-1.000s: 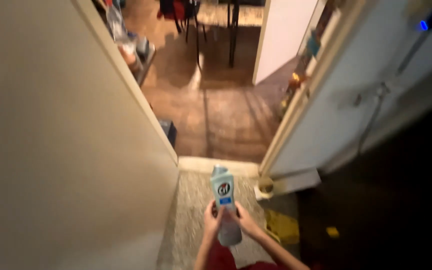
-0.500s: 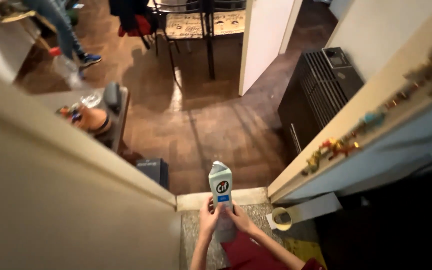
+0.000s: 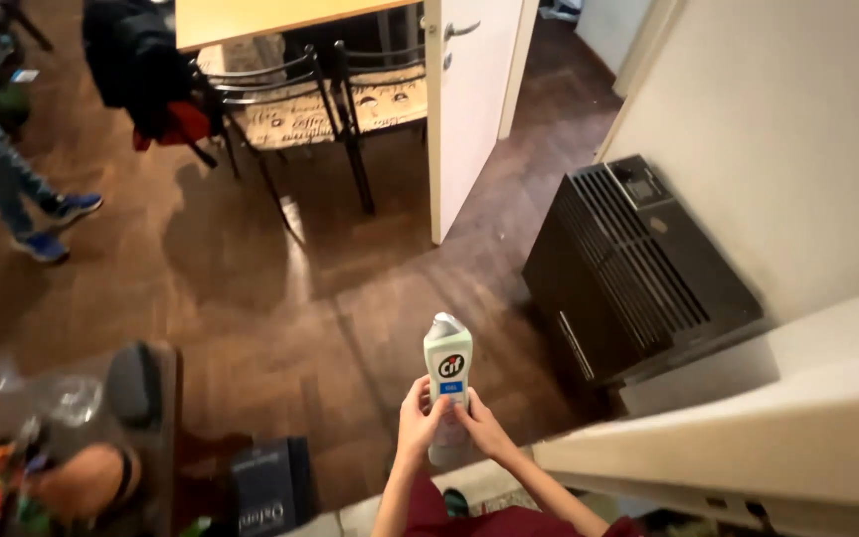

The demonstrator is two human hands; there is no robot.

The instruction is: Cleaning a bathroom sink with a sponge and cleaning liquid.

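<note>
Both my hands hold a pale green plastic cleaner bottle [image 3: 446, 368] upright in front of me, low in the centre of the view. My left hand [image 3: 418, 418] wraps its left side and my right hand [image 3: 481, 426] cups its lower right side. The bottle has a grey cap at the top and a label on its front. Dark red sleeves cover my arms below.
A black heater [image 3: 638, 268] stands on the wooden floor at right, against a white wall. A white door [image 3: 469, 99] stands open ahead, with metal chairs [image 3: 290, 109] and a table behind. Another person's legs [image 3: 12, 189] are at far left. A small shelf with clutter [image 3: 72, 447] and a dark box [image 3: 268, 487] lie bottom left.
The view has moved forward through the doorway into the room with the wooden floor. The door frame has dropped out of view at left. My hands keep holding the bottle the same way.
</note>
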